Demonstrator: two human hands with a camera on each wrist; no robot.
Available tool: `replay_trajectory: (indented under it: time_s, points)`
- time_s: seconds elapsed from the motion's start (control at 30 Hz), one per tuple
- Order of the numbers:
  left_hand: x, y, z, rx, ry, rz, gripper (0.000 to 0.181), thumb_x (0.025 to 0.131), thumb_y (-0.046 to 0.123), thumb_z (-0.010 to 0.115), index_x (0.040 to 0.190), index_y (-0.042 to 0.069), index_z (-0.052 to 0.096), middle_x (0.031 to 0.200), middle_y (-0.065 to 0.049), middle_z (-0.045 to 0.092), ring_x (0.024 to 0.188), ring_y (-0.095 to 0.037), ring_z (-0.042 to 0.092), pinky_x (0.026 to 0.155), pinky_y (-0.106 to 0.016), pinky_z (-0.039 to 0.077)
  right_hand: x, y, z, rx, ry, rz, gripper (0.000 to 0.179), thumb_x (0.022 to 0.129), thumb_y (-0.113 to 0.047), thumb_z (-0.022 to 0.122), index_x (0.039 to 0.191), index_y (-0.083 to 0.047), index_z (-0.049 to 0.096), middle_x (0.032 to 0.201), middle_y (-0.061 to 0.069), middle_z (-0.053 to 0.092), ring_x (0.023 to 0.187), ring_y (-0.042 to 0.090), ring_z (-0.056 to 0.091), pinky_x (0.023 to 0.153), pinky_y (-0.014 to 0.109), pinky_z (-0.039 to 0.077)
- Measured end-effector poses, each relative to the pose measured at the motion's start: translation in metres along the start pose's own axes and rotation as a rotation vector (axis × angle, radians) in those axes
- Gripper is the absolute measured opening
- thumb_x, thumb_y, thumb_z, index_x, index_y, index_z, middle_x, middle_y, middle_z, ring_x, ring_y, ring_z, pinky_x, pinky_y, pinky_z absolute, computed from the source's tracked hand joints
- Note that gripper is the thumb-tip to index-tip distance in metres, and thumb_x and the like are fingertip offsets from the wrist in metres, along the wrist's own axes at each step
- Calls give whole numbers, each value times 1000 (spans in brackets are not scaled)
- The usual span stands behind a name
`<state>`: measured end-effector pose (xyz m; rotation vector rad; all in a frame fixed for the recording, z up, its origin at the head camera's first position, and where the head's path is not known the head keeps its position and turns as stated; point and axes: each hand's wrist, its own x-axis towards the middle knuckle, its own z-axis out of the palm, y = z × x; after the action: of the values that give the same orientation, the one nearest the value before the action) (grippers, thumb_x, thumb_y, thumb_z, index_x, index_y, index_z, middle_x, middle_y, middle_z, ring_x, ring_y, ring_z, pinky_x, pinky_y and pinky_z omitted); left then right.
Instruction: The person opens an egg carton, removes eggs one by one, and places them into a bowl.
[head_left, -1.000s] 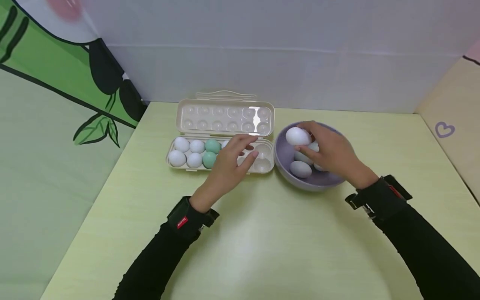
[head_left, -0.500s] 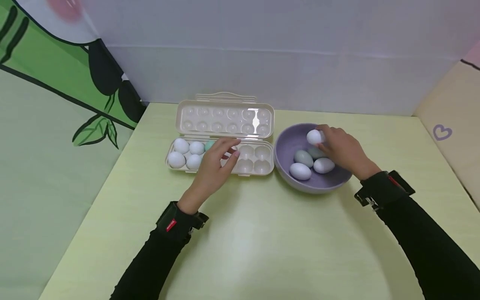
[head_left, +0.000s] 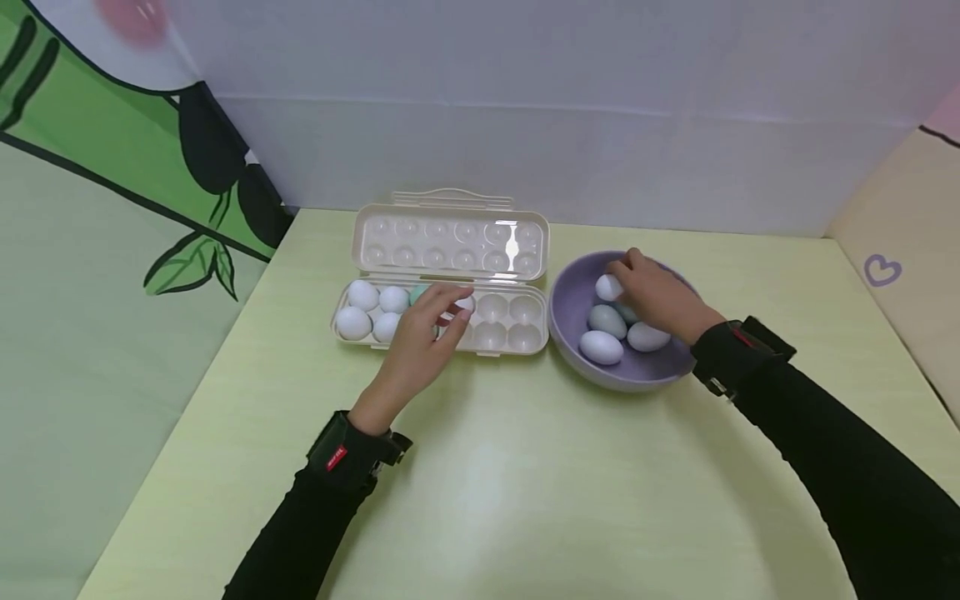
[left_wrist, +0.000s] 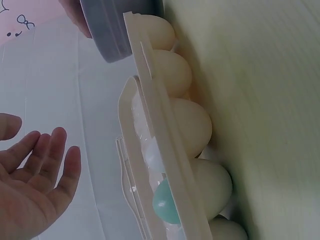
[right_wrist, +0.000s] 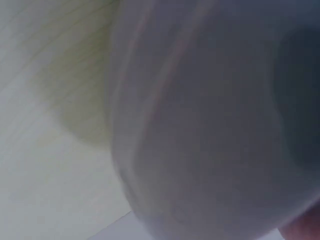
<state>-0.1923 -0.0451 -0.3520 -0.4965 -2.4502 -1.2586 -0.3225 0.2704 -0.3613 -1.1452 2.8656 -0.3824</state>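
My left hand [head_left: 417, 339] hovers over the front of the beige egg carton [head_left: 535, 347], fingers loosely bent and nothing in them. In the left wrist view this hand [left_wrist: 42, 185] shows apart from the carton [left_wrist: 162, 115], palm in sight. White eggs [head_left: 353, 323] fill the carton's left end; a green egg [head_left: 418, 293] peeks out behind my fingers, which hide part of the middle cups. My right hand [head_left: 656, 292] reaches into the purple bowl [head_left: 567, 354] and pinches a white egg [head_left: 608, 288] near its back. Several more eggs, white and grey-green [head_left: 607, 321], lie below it.
The carton's clear lid [head_left: 450, 242] stands open toward the back wall. Cups at the carton's right end [head_left: 523, 309] hold nothing. The bowl stands close beside that end, on a pale wooden table [head_left: 525, 483]. A printed cloth [head_left: 97, 250] borders the left side.
My left hand has drawn back leftward over the carton. My right hand, with a white egg in its fingers, shifted right, then back left and lower into the bowl.
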Motion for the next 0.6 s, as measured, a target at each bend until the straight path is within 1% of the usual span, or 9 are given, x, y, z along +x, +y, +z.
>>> replay_trajectory:
  time_s: [0.07, 0.13, 0.2, 0.3, 0.43, 0.6]
  points:
    - [0, -1, 0, -2, -1, -4, 27, 92, 15, 51, 119, 11, 54, 110, -1, 53, 91, -11, 53, 73, -31, 47, 2, -1, 0, -27, -29, -12, 39, 83, -3, 59, 120, -1, 44, 106, 18, 41, 85, 30, 50, 74, 41, 45]
    - [-1, -2, 1, -3, -6, -10, 27, 92, 15, 51, 119, 12, 54, 110, -1, 53, 91, -11, 53, 73, -31, 47, 4, -2, 1, -76, -47, -30, 38, 83, -3, 60, 118, -1, 45, 104, 17, 42, 81, 29, 50, 71, 42, 45]
    - [-1, -2, 1, -2, -12, -16, 27, 92, 15, 50, 119, 12, 53, 111, -2, 53, 91, -11, 53, 73, -31, 48, 6, -3, 3, -132, -55, -52, 36, 82, -4, 60, 115, -1, 45, 100, 16, 44, 78, 29, 50, 68, 43, 45]
    - [-1, -3, 1, 9, -19, -23, 27, 92, 16, 50, 119, 12, 53, 112, -3, 53, 91, -11, 53, 73, -30, 48, 6, -3, 4, -196, -63, -65, 32, 82, -6, 61, 111, -2, 48, 93, 14, 45, 77, 29, 49, 64, 45, 45]
    - [0, -4, -1, 26, -16, -23, 27, 92, 16, 50, 119, 11, 53, 113, -5, 53, 91, -12, 53, 73, -31, 48, 7, -2, 7, -211, -78, -67, 32, 82, -8, 61, 111, -2, 49, 92, 13, 47, 81, 31, 51, 62, 46, 45]
    - [2, -5, -3, 37, -26, -28, 28, 92, 16, 51, 119, 11, 53, 113, -4, 53, 91, -13, 54, 73, -31, 48, 8, 0, 9, -209, -89, -61, 35, 83, -11, 61, 113, -1, 48, 98, 16, 48, 88, 35, 51, 66, 48, 45]
